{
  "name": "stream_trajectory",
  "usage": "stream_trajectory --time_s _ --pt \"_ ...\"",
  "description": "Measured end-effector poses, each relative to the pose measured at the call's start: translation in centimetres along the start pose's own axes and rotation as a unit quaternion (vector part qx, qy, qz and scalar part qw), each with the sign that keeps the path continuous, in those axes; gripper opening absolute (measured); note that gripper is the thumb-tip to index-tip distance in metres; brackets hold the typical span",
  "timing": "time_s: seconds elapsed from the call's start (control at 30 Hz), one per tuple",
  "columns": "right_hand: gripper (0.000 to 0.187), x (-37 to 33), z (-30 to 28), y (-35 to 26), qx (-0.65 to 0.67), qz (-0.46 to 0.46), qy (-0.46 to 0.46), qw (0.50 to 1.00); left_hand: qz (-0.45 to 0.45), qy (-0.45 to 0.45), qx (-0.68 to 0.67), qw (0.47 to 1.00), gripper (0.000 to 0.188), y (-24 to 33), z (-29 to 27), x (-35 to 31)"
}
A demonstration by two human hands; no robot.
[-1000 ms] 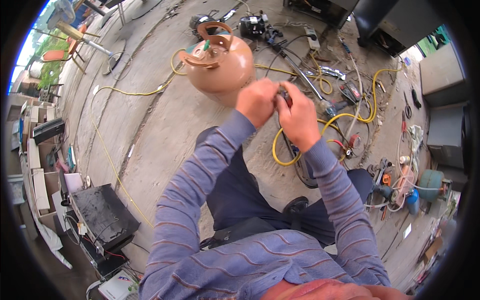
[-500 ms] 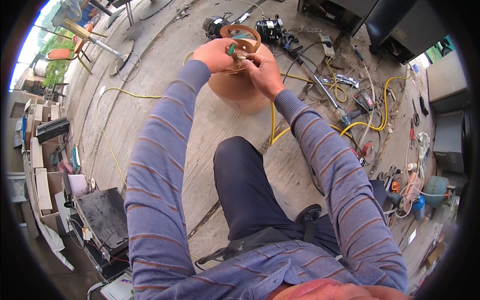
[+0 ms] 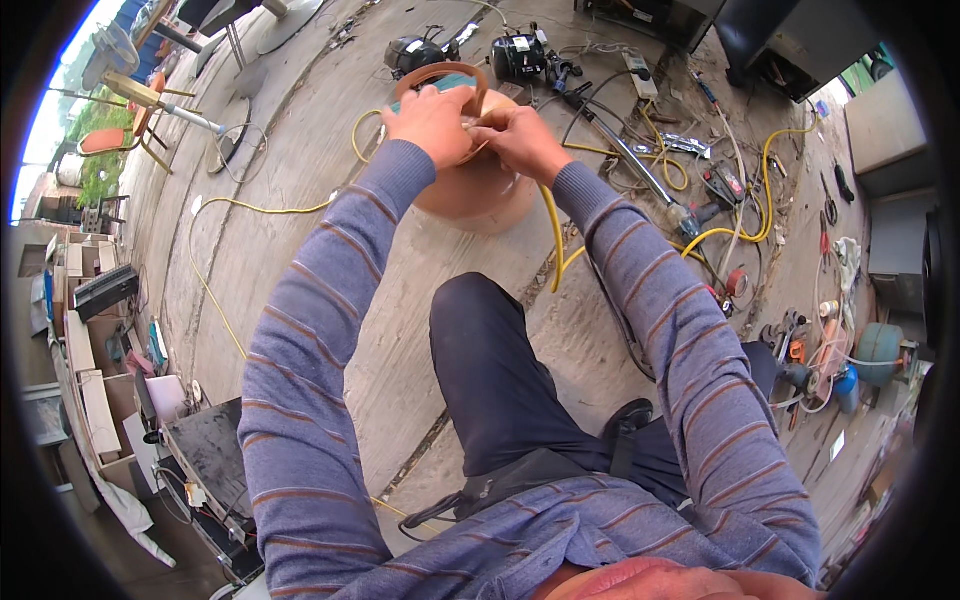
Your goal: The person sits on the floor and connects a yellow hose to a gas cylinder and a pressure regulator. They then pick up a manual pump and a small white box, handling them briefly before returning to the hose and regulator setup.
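Note:
A tan-orange gas cylinder (image 3: 478,203) stands on the floor in front of me, with a brown ring collar (image 3: 482,90) on its top. Inside the collar, beyond my fingers, a patch of teal shows. My left hand (image 3: 432,122) is over the cylinder top, its fingers bent around something hidden. From the other side my right hand (image 3: 522,143) meets it, thumb and fingers pinched together at the same spot. Whatever small part sits between the fingertips is covered by them. Both hands are close to the collar's near side.
Two black compressors (image 3: 518,57) lie just beyond the cylinder. A yellow hose (image 3: 556,235) runs beside it and on to the right, among cables, a long metal rod (image 3: 622,147) and a torch-like tool (image 3: 722,184). Dusty dark appliances (image 3: 207,440) stand at left; a teal tank (image 3: 878,353) is at right.
My left hand has turned and spread over the cylinder top, hiding the green piece seen at its fingers before. My right fingers have shifted slightly left and down. The view has tilted a little.

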State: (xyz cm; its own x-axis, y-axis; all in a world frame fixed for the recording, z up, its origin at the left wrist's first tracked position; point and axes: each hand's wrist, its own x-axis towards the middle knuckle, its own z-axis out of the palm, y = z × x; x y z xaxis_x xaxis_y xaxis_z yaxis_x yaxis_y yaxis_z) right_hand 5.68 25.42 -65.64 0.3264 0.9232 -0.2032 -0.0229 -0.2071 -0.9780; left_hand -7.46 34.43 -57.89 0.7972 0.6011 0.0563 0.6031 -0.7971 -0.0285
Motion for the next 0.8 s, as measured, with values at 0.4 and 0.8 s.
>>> stream_trajectory --time_s 0.4,0.8 --pt "0.030 -0.9 0.3 1.0 0.009 -0.073 0.016 0.997 0.135 -0.082 -0.237 0.959 0.021 -4.3 1.7 1.8" --pt "0.025 -3.8 -0.2 1.5 0.061 -0.040 0.094 0.993 0.166 -0.150 -0.160 0.962 0.022 -3.4 -0.1 2.6"
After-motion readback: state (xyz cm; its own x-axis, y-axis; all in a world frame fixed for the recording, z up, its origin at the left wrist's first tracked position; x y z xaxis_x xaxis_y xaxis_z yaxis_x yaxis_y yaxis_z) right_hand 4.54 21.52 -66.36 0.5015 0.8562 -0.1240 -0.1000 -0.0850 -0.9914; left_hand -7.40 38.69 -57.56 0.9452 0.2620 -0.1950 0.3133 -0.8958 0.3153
